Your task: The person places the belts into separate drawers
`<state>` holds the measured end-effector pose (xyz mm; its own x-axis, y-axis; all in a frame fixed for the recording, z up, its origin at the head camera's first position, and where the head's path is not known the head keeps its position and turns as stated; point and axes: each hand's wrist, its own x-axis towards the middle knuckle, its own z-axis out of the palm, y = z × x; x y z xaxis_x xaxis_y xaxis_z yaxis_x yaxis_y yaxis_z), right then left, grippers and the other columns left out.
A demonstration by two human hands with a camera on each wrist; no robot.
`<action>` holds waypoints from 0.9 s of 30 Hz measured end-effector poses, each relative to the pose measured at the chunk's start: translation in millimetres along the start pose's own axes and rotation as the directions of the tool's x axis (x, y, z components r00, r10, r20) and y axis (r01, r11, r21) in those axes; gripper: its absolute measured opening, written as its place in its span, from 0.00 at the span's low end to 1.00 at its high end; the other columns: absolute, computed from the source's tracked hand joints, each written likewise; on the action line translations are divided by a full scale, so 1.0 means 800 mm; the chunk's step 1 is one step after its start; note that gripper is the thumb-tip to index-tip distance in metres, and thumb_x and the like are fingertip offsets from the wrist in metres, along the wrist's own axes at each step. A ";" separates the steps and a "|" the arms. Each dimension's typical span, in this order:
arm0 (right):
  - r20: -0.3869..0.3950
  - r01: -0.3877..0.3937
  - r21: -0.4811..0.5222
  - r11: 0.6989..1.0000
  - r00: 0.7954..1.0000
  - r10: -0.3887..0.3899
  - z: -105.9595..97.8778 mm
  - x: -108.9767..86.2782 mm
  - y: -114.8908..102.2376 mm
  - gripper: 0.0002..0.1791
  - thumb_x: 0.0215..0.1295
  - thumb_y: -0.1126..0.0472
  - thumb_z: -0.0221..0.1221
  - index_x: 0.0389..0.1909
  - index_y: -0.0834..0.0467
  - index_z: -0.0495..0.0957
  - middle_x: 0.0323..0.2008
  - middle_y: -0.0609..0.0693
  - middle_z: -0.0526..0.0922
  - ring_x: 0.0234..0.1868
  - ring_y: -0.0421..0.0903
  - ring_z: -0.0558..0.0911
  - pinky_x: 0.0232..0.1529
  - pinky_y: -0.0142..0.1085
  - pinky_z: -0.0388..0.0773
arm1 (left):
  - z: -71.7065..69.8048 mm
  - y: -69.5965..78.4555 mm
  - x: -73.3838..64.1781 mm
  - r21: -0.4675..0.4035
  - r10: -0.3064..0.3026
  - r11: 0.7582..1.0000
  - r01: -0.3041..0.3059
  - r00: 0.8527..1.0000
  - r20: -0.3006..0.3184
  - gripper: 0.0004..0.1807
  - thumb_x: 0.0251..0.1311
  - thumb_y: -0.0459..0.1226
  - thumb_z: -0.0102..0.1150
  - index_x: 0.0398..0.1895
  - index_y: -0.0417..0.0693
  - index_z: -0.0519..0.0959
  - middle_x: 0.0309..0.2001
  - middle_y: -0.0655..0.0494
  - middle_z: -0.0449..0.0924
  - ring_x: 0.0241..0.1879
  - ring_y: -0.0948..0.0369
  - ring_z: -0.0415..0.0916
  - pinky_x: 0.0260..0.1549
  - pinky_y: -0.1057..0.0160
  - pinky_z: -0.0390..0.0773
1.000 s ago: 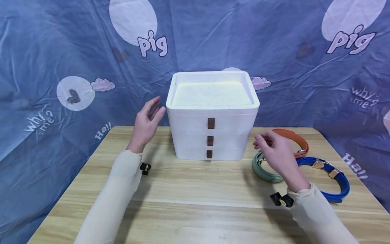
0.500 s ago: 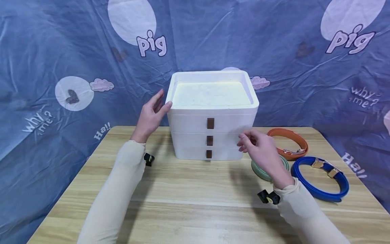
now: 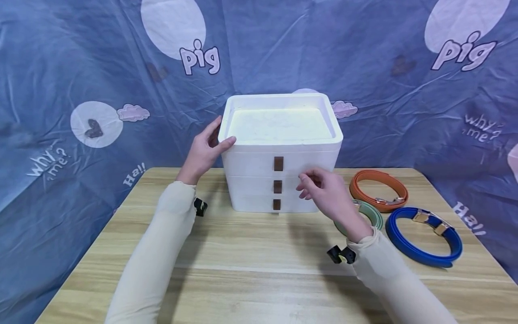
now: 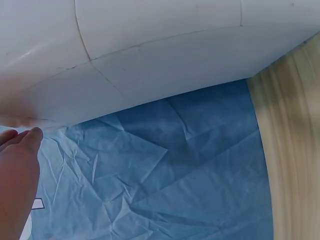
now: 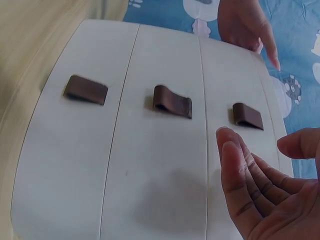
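Note:
A white drawer box (image 3: pixel 247 189) with three drawers stands on the table, a recessed tray forming its top. Each drawer front bears a brown tab: the top tab (image 5: pixel 248 117), middle tab (image 5: pixel 172 102) and bottom tab (image 5: pixel 86 90). My left hand (image 3: pixel 202 150) rests on the box's left upper corner, its thumb lying over the front rim and its fingers along the side; the left wrist view shows only part of it. Before the drawer fronts, right of the tabs, hovers my right hand (image 3: pixel 328 191). Its fingers are loosely bent, with a gap to the thumb and nothing held.
Right of the box lie three coiled belts: an orange belt (image 3: pixel 358 191), a green belt (image 3: pixel 374 215) partly behind my right wrist, and a blue belt (image 3: pixel 425 258) with gold metal fittings. A blue printed cloth (image 3: pixel 267 49) hangs behind the wooden table (image 3: pixel 243 288).
My right hand has moved left from above the green belt to the drawer fronts. My left hand has moved right and come onto the box's corner. The drawers stay closed.

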<state>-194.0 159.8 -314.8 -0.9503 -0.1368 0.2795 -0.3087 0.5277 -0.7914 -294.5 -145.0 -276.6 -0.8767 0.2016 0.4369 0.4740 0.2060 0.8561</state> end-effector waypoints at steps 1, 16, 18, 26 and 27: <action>0.008 0.000 0.005 1.000 1.000 0.000 0.002 0.001 -0.001 0.17 0.75 0.54 0.53 0.48 0.63 0.79 0.33 0.53 0.85 0.29 0.45 0.84 0.32 0.43 0.80 | 0.000 -0.001 0.001 -0.003 0.001 1.000 -0.001 1.000 0.003 0.43 0.60 0.43 0.66 0.75 0.44 0.58 0.71 0.49 0.63 0.67 0.60 0.62 0.61 0.63 0.63; 0.052 -0.017 0.102 0.995 0.999 0.012 0.027 0.015 -0.013 0.16 0.75 0.56 0.52 0.51 0.64 0.79 0.33 0.55 0.85 0.30 0.46 0.85 0.33 0.44 0.81 | -0.004 -0.001 0.006 0.118 -0.028 0.993 0.022 0.998 0.052 0.48 0.55 0.50 0.71 0.77 0.53 0.57 0.67 0.53 0.68 0.56 0.59 0.70 0.52 0.56 0.73; 0.047 -0.020 0.109 0.994 0.999 0.015 0.030 0.016 -0.015 0.16 0.75 0.57 0.52 0.53 0.63 0.78 0.34 0.55 0.85 0.31 0.46 0.84 0.33 0.43 0.81 | -0.004 -0.002 0.008 0.122 -0.027 0.992 0.020 0.998 0.054 0.49 0.54 0.50 0.71 0.77 0.52 0.57 0.67 0.52 0.69 0.55 0.59 0.71 0.52 0.56 0.73; 0.043 -0.040 0.130 0.991 0.998 0.034 0.039 0.019 -0.022 0.17 0.74 0.58 0.52 0.55 0.65 0.76 0.34 0.55 0.85 0.32 0.47 0.84 0.35 0.44 0.81 | -0.005 -0.005 0.010 0.072 -0.030 0.997 0.025 0.998 0.059 0.47 0.55 0.49 0.71 0.76 0.54 0.59 0.63 0.51 0.72 0.52 0.58 0.73 0.49 0.58 0.75; 0.037 -0.041 0.130 0.991 0.999 0.036 0.039 0.020 -0.022 0.17 0.74 0.57 0.52 0.55 0.65 0.76 0.34 0.54 0.85 0.32 0.47 0.84 0.35 0.45 0.80 | -0.004 -0.005 0.010 0.065 -0.030 0.998 0.026 0.998 0.059 0.47 0.55 0.48 0.71 0.76 0.54 0.59 0.64 0.51 0.72 0.53 0.58 0.73 0.49 0.58 0.74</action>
<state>-204.6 122.0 -313.5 -0.9617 -0.1489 0.2302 -0.2722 0.4191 -0.8661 -303.8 -147.5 -275.2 -0.8840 0.2511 0.3942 0.4555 0.2734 0.8472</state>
